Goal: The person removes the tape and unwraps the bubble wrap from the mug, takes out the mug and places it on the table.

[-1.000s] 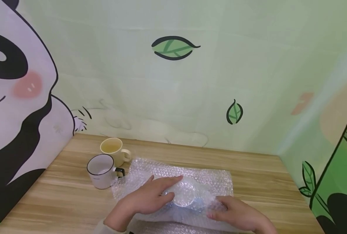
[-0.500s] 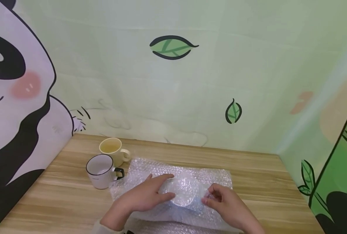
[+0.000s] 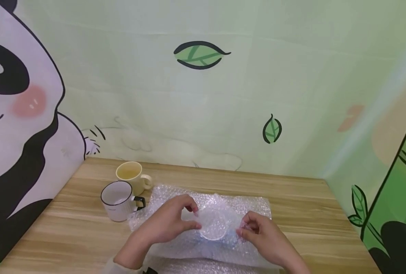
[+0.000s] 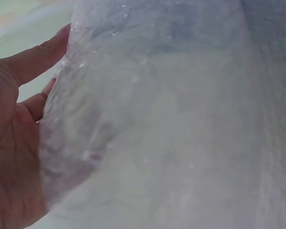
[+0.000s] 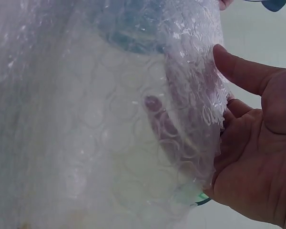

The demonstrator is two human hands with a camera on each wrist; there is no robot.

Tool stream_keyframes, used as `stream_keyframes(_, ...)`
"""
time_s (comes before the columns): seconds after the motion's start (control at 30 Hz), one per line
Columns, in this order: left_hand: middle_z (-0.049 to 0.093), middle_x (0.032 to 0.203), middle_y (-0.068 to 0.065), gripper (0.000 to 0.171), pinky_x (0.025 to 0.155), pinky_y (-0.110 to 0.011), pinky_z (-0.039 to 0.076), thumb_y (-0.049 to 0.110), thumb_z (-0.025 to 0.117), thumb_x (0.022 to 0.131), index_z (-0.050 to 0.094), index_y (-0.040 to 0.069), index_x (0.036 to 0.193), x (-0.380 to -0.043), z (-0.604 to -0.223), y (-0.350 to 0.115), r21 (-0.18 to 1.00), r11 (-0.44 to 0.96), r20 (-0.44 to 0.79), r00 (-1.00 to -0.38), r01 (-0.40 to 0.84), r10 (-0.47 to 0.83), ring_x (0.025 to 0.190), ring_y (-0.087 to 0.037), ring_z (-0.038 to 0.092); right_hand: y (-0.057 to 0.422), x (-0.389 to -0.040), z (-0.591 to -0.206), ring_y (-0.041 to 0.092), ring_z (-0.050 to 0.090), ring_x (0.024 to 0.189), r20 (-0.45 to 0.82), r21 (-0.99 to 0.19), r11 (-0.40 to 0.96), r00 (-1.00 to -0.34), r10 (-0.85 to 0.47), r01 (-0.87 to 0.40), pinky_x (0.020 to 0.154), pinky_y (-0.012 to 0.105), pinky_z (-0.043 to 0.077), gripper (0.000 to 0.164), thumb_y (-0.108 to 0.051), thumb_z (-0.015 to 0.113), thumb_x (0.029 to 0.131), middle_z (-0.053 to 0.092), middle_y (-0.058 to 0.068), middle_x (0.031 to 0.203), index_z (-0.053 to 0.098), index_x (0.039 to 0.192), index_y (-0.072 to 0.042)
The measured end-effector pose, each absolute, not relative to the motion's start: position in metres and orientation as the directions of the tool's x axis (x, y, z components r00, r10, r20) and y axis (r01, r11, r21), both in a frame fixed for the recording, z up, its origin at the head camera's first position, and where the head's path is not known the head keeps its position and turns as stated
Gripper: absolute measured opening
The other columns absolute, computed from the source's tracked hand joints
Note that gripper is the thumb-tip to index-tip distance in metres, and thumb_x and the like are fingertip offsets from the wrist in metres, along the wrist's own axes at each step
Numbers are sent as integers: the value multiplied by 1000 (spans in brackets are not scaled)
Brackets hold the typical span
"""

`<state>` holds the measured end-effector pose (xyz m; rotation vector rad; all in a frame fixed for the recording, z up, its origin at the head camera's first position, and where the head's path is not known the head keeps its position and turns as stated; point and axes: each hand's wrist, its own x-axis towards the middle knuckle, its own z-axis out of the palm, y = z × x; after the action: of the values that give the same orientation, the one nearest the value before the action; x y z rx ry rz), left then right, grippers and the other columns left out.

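Note:
A sheet of clear bubble wrap (image 3: pixel 175 193) lies on the wooden table, with part of it folded over a white and light blue thing with a round rim (image 3: pixel 213 227). My left hand (image 3: pixel 168 220) holds the wrap at the left of that rim, thumb and fingers curved toward each other. On the other side my right hand (image 3: pixel 266 238) pinches a gathered edge of the wrap. In the right wrist view, fingers (image 5: pixel 169 129) show through the layer and the thumb lies against its outside. The wrap fills most of the left wrist view and hides the wrapped thing's shape.
Left of the wrap stands a white mug (image 3: pixel 116 203) with a black rim and handle. A yellow mug (image 3: pixel 134 179) is right behind it. More bubble wrap (image 3: pixel 206 266) lies at the front. A printed cloth backdrop (image 3: pixel 203 99) rises behind the table (image 3: pixel 298 194).
My left hand has gone from lying with extended fingers over the covered rim to curving its fingers at its left side. My right hand has moved inward and up with the wrap's edge.

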<state>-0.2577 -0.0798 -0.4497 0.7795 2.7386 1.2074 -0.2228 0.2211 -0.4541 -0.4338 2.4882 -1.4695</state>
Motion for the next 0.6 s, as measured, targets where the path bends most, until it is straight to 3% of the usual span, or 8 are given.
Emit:
stream_keyframes(0.27,72,83,10,22,67,-23,48,23,80,91,59,17,87,-254,-441,-82,798,438,120,-822,413,557,77,-3,63,223,-220,-448,15,73,82,-33,-919,370,-910,-412,-135,78,28,60,19,-14,67,100,76,15,88,57,100,1)
stream_keyframes(0.4,77,86,4,22,65,-22,46,19,76,94,55,13,90,-250,-436,-83,845,377,93,-799,378,594,77,-7,67,224,-219,-446,19,76,84,-30,-939,319,-896,-442,-126,81,30,63,18,-11,65,101,77,21,92,58,105,5)
stream_keyframes(0.6,80,91,3,19,69,-23,50,17,75,95,57,12,92,-244,-430,-84,862,349,94,-793,368,602,86,-12,74,227,-217,-442,17,76,86,-23,-919,360,-889,-458,-161,83,27,62,20,-16,65,102,79,15,96,72,110,2)
